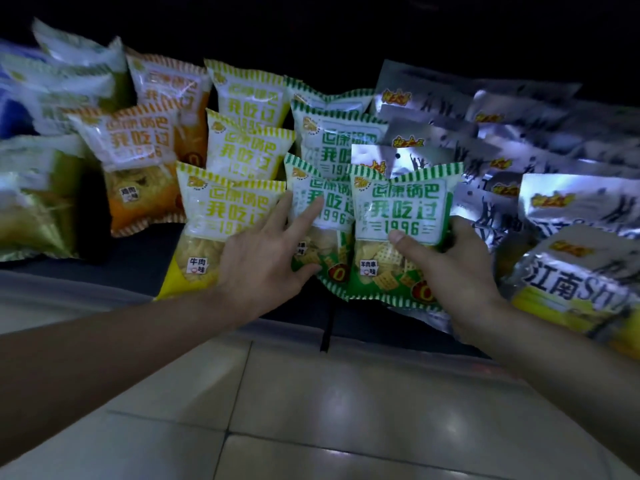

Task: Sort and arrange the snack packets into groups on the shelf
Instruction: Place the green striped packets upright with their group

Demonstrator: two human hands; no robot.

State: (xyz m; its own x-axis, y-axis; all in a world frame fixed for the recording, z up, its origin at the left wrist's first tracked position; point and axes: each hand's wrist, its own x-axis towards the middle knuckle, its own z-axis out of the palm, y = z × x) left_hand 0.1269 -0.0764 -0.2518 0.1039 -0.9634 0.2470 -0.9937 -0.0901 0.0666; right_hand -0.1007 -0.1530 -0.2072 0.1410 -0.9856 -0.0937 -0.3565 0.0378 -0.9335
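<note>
The right hand (446, 271) grips the front green packet (401, 233), thumb across its face, at the shelf (138, 251) front. The left hand (266, 258) is spread wide, fingertips touching the second green packet (322, 209) beside the yellow packet (221, 216).

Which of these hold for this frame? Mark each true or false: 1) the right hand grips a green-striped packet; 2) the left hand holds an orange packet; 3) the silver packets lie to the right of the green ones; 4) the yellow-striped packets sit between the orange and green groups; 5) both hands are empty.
1) True: the right hand grips the front green-striped packet, thumb on its face.
2) False: the left hand is open, its fingers on a second green-striped packet, beside the front yellow-striped packet.
3) True: the silver packets lie to the right.
4) True: orange-striped packets lie further left.
5) False: the right hand holds a packet.
</note>
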